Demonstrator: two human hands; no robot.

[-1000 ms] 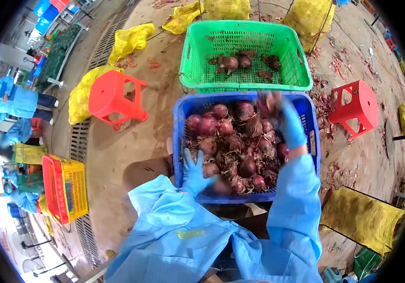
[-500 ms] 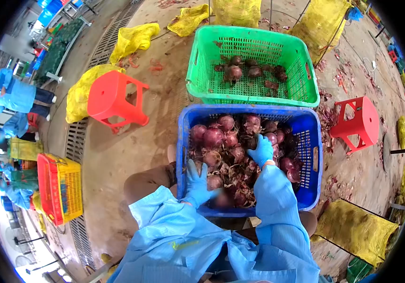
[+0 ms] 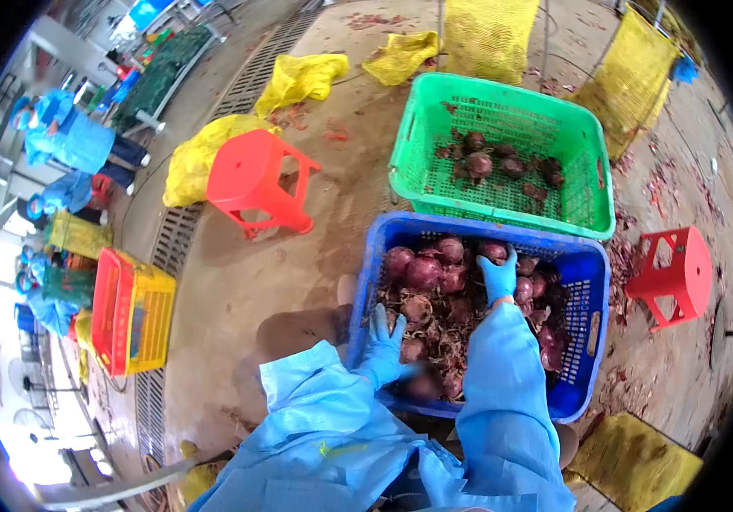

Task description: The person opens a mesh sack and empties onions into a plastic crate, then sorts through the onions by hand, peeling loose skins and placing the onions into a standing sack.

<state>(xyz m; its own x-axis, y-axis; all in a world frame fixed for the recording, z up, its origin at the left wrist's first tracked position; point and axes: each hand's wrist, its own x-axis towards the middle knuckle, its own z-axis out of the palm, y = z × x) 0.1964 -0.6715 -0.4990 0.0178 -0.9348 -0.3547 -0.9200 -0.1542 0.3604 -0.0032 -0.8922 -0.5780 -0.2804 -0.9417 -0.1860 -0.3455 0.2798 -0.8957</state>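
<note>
A blue crate [image 3: 372, 256] in front of me holds a heap of red onions [image 3: 423, 273] with loose dry skins. My right hand [image 3: 499, 278], in a blue glove, reaches to the far part of the heap, thumb and fingers around a red onion [image 3: 493, 249]. At the crate's near left, my left hand [image 3: 382, 350], gloved too, lies against the onions with its fingers spread and nothing in its grasp. A green crate [image 3: 503, 215] stands just beyond the blue one, with several darker onions [image 3: 478, 165] and bits of skin on its floor.
Red stools stand at left [image 3: 251, 171] and right [image 3: 680, 277]. Yellow mesh sacks [image 3: 302, 84] lie on the floor beyond. A red crate [image 3: 113, 311] and a yellow crate [image 3: 154, 316] stand left, near a floor drain [image 3: 180, 229]. Co-workers in blue [image 3: 84, 141] are farther left.
The view has swung, so the crates appear farther right and lower. My right hand has moved toward the far side of the heap and now grasps an onion. My left hand stays at the near left.
</note>
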